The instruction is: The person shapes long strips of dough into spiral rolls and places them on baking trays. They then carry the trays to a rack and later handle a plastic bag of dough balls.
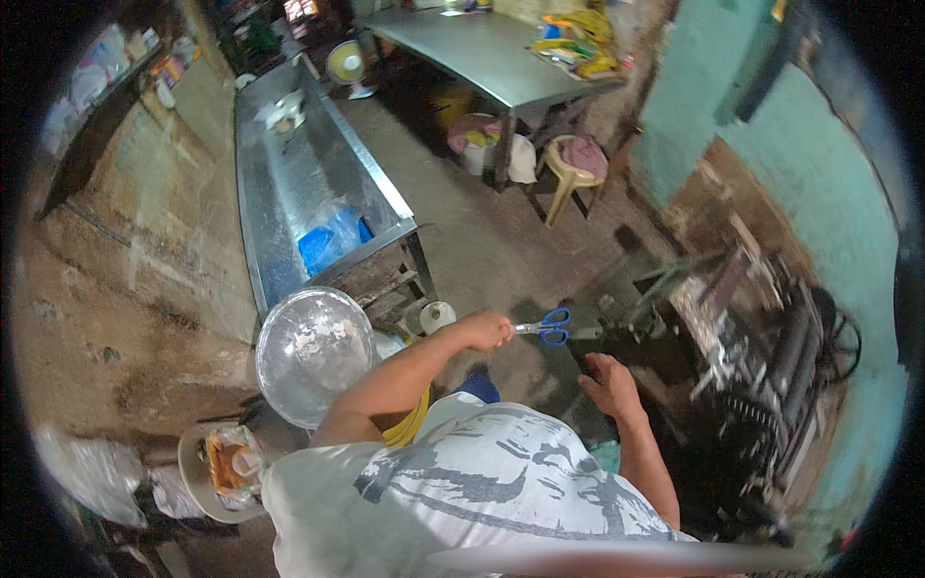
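Note:
My left hand (486, 331) grips a pair of scissors (536, 328) around the metal blades, out in front of my body. The blue handle loops point away from that hand, to the right. To the right and a little lower, my right hand (609, 383) hangs in the air with its thumb and fingers apart and nothing seen in it. The scissors' loops lie between the two hands, apart from the right one. Under my left forearm, part of a large round metal basin or lid (316, 354) is covered.
A long metal trough (282, 195) holding blue plastic (336, 238) runs along the left. Ahead are a metal-topped table (462, 50) and a plastic stool (560, 173) with cloth. Machinery with rollers and a wheel (780, 368) stands right. A plastic tub (191, 462) sits lower left.

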### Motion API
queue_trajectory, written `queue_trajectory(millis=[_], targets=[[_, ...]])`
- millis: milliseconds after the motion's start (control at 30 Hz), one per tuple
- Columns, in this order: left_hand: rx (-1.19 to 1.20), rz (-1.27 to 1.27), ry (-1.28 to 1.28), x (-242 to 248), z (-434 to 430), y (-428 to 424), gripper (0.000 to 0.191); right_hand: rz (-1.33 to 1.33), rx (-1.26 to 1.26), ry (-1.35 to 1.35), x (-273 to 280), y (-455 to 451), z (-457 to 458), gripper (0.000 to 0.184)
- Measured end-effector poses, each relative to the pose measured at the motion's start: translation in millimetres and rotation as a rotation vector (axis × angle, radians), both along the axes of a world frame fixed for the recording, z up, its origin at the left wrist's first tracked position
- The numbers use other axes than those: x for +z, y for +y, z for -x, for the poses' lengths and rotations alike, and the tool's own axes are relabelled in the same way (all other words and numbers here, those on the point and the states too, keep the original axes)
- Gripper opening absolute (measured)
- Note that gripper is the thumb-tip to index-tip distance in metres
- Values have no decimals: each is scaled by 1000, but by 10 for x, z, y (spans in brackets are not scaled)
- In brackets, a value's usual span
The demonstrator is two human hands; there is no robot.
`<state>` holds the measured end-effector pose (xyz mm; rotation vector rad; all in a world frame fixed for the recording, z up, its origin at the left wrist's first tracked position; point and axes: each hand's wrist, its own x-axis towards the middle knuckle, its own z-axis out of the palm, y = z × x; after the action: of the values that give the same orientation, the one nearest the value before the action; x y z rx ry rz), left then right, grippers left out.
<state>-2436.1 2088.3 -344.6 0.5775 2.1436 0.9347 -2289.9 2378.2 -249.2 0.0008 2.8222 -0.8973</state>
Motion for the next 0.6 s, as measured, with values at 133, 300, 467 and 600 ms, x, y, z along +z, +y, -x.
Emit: queue_trajectory(millis=[133,300,467,600], targets=[[167,-145,-52,19,762,-140,32,54,137,-97,-195,-12,1001,51],[357,-262,-30,200,1850,-328,34,-67,151,-221,-424,31,2109,49],[513,-317,99,772,2808,-1018,37,-76,147,-245,-560,243,3221,45],[734,-371,304,1352,3363,-1672,36,-65,165,-265,-716,255,4060,47]])
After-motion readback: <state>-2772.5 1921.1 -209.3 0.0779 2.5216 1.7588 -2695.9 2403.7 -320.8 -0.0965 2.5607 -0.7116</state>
